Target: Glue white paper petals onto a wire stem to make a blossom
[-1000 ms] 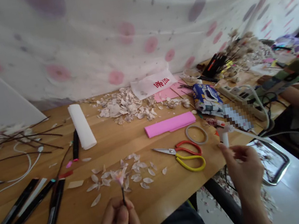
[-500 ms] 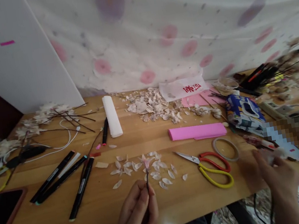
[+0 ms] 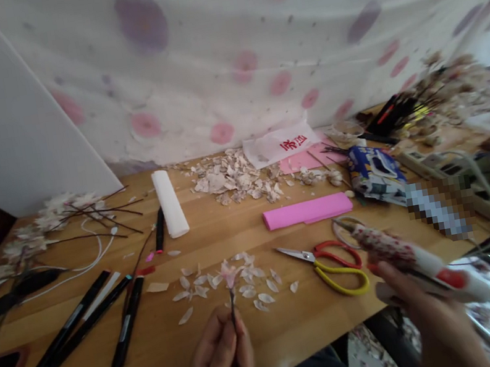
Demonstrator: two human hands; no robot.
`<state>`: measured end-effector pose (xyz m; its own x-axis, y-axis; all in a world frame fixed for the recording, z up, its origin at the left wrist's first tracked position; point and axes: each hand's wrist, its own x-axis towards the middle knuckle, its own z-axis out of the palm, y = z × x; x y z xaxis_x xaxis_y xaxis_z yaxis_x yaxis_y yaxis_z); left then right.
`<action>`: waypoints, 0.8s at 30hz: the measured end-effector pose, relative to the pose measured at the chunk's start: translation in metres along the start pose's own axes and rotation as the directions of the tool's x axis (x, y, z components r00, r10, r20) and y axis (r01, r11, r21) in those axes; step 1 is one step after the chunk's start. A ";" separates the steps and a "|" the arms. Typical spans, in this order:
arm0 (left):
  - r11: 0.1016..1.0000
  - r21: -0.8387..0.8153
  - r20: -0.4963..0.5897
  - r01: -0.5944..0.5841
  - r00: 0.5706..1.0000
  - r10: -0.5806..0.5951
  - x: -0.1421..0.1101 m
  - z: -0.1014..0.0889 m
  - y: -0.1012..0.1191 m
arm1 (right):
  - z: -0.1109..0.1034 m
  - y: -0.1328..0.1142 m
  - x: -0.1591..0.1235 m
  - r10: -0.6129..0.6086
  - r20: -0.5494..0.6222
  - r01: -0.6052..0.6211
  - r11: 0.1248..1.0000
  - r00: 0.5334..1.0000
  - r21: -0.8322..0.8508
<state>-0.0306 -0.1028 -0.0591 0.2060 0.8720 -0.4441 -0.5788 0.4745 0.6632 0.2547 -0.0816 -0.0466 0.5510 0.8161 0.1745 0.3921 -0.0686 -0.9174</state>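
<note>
A left hand (image 3: 221, 350) pinches a slender dark stem (image 3: 233, 304) at the near side of a wooden worktop (image 3: 215, 232), a small pale-pink flower (image 3: 228, 275) upright at its tip, while a right hand (image 3: 428, 309) grips the handle of a floral-patterned hot-glue gun (image 3: 392, 249). The gun has just swung into clear view at the worktop's right edge; half a second earlier the right hand was a blur there, and the left hand's hold has not altered. The change puts flower and gun in hand together, though the nozzle, pointing in over the worktop, remains well apart from the bloom.

Loose translucent petals (image 3: 265, 298) lie scattered around and behind the flower. Between the hands rest scissors (image 3: 308, 255) with one red and one yellow handle, and beyond them a folded length of pink paper (image 3: 308, 210). To the left lie black marker pens (image 3: 126, 332), their pale labels too small to read, and a white paper roll (image 3: 170, 203).

Farther back, a heap of dried petals (image 3: 225, 177) sits beside a white bag (image 3: 263, 150) printed with large red Chinese characters, which the soft focus makes hard to read with certainty. At right, a blue-and-white wipes packet (image 3: 374, 168) carries no legible brand. A pixelated patch (image 3: 437, 211) masks whatever lies just in front of it.
</note>
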 end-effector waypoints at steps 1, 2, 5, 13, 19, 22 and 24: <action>1.000 0.002 -0.035 0.015 0.999 -0.014 0.000 -0.001 -0.001 | 0.006 -0.006 -0.004 -0.008 0.019 0.008 1.000 1.000 0.021; 1.000 0.007 -0.075 0.010 0.997 -0.009 -0.001 -0.002 -0.003 | 0.012 -0.012 -0.008 -0.027 0.054 0.025 0.998 0.998 0.050; 1.000 0.028 -0.097 -0.011 0.995 0.014 -0.002 0.004 -0.004 | 0.021 -0.037 -0.022 -0.227 0.231 0.209 0.973 0.946 0.100; 0.997 0.068 -0.121 0.028 0.992 -0.019 -0.009 0.031 0.012 | 0.037 -0.069 -0.034 -0.718 0.388 0.677 0.687 0.578 0.264; 0.997 0.080 -0.086 0.003 0.996 0.004 -0.014 0.029 0.011 | 0.048 -0.063 -0.040 -0.708 0.421 0.715 0.677 0.567 0.176; 0.999 0.047 -0.074 0.006 0.997 -0.002 -0.014 0.028 0.010 | 0.051 -0.065 -0.039 -0.704 0.442 0.716 0.676 0.556 0.175; 1.000 0.028 -0.069 0.010 0.998 -0.008 -0.014 0.029 0.010 | 0.053 -0.064 -0.039 -0.712 0.432 0.719 0.670 0.554 0.184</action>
<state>-0.0168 -0.1070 -0.0287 0.1558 0.8580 -0.4894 -0.5545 0.4860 0.6756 0.1693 -0.0788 -0.0131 -0.2920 0.7485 0.5954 0.5236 0.6460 -0.5554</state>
